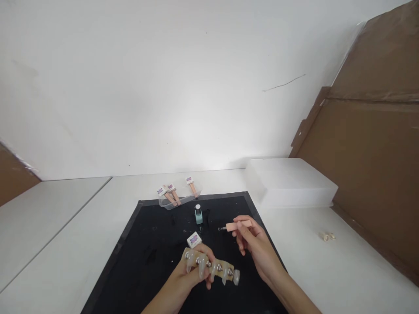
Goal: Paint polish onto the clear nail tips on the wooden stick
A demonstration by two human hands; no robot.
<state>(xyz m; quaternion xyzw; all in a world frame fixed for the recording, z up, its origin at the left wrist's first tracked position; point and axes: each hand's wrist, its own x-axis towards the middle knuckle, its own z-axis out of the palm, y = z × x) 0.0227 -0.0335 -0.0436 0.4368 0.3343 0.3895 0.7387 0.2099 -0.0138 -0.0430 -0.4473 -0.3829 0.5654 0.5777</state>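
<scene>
My left hand [204, 249] is closed around a wooden strip with metal studs [214, 265]. Clear, claw-like nail tips [202, 265] are fixed along it, some pointing down. A small white square nail polish bottle [194, 240] with a purple label sticks up at the same hand's fingers; its lower part is hidden. In my right hand [250, 237], the thumb and fingers pinch a pink nail polish brush [238, 225]. Its tip points left, over the black mat and apart from the nail tips. A teal nail polish bottle [198, 216] with a silver cap stands upright behind my hands.
A black mat [137, 253] lies on the white table. At its back edge, a clear tray [180, 202] holds several pink-handled white bottles [172, 192]. On the right are a white plastic box [294, 187] and two small cream pieces [327, 236]. Cardboard [366, 148] borders the right side.
</scene>
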